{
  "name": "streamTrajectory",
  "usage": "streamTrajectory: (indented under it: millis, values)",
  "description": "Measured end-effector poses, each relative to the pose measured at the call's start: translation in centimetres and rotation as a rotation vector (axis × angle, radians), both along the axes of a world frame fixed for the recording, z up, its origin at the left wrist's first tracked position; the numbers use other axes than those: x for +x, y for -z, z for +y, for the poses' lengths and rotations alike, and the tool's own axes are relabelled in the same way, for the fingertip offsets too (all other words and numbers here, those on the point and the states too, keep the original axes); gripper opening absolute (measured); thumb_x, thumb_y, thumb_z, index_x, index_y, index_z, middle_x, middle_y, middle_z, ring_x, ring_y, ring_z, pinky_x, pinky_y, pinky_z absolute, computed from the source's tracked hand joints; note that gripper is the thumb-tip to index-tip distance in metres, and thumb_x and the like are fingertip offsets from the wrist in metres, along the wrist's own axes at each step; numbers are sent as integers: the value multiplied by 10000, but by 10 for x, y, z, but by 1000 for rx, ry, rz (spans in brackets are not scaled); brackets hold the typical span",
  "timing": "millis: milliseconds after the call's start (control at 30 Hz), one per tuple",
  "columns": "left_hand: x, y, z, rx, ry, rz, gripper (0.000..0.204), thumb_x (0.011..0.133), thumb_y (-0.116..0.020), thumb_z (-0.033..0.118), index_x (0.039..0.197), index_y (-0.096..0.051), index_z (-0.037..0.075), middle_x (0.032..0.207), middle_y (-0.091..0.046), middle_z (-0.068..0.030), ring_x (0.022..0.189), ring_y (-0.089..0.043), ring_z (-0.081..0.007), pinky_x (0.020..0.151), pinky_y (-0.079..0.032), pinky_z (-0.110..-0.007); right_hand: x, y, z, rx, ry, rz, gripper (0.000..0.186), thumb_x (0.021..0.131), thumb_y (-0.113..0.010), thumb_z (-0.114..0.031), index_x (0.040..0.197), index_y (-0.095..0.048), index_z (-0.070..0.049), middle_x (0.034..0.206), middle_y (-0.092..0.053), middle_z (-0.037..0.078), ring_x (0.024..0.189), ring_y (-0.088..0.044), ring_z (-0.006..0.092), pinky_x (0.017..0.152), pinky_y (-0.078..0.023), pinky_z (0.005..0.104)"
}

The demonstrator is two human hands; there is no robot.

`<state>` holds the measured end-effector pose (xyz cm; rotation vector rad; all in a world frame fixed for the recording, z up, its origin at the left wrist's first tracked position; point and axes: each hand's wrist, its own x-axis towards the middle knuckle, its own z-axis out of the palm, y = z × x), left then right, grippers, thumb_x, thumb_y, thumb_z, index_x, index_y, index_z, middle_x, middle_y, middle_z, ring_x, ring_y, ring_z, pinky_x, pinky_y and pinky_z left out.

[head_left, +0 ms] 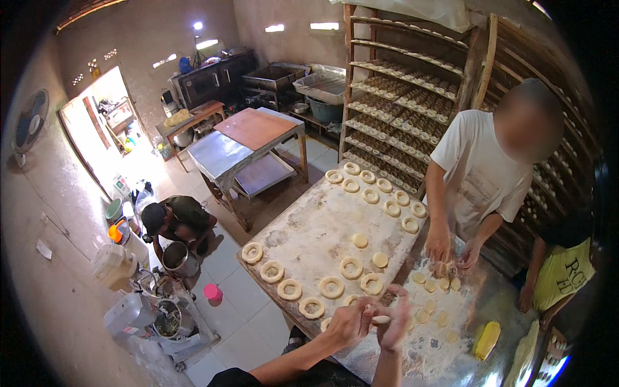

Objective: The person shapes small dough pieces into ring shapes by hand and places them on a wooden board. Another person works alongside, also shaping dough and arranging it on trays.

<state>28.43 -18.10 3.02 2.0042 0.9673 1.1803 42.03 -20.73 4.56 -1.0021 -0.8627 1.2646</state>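
My left hand (351,322) and my right hand (392,322) meet at the near edge of the floured board (303,238), closed around a pale dough piece (380,319); my right fingers are curved and blurred, and the dough's exact shape is unclear. Several dough rings (331,287) lie along the board's left, near and far sides, with small dough discs (360,240) toward the middle right. Right of the board, flattened dough pieces (422,316) lie on a floury steel surface (464,297), beside a yellow packet (487,338).
A co-worker (477,161) handles dough across the steel surface; another person (561,271) stands at far right. A third person (180,226) crouches with a pot at left, near buckets and a mixer (129,316). Behind are a metal table (232,161) and wooden racks of filled trays (406,97).
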Motion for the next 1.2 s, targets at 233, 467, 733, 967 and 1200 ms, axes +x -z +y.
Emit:
streamTrajectory:
  millis: [233, 467, 733, 967, 1200]
  values:
    - [-62, -3, 66, -95, 98, -126, 167, 1058, -462, 179, 1086, -520, 25, 699, -605, -161, 584, -634, -357, 541, -493, -427, -71, -3, 54, 200, 73, 299, 952, 901, -662, -583, 1528, -192, -42, 757, -591, 62, 719, -606, 189, 669, -498, 301]
    - [-99, -2, 106, -141, 196, -128, 179, 1076, -426, 160, 1109, -521, 12, 747, -630, -164, 606, -645, -361, 554, -502, -400, -109, 11, 90, -117, 184, -41, 772, 983, -563, -447, 1522, -203, -29, 985, -613, 93, 821, -603, 186, 710, -484, 265]
    - [-115, -4, 136, -94, 157, -27, 116, 1048, -471, 124, 1128, -485, 40, 761, -688, -187, 644, -675, -405, 540, -522, -462, -111, 21, 121, 67, 22, -543, 563, 985, -541, -494, 1231, -575, 12, 1158, -544, 145, 961, -607, 206, 761, -503, 269]
    - [-118, -6, 152, -234, 221, 20, 160, 1057, -469, 162, 1159, -459, 39, 686, -642, -214, 635, -648, -451, 530, -502, -498, -117, 14, 120, 43, 74, -237, 806, 998, -466, -621, 1535, -227, -69, 1145, -547, 66, 865, -599, 154, 692, -495, 252]
    - [-106, 0, 182, -260, 18, 222, 456, 1028, -525, 241, 1404, -370, 34, 886, -611, -251, 811, -616, -482, 685, -491, -543, -121, 5, 156, -447, 141, -499, 768, 1014, -439, -598, 1548, -247, -80, 1228, -592, 227, 1145, -555, 345, 985, -413, 392]
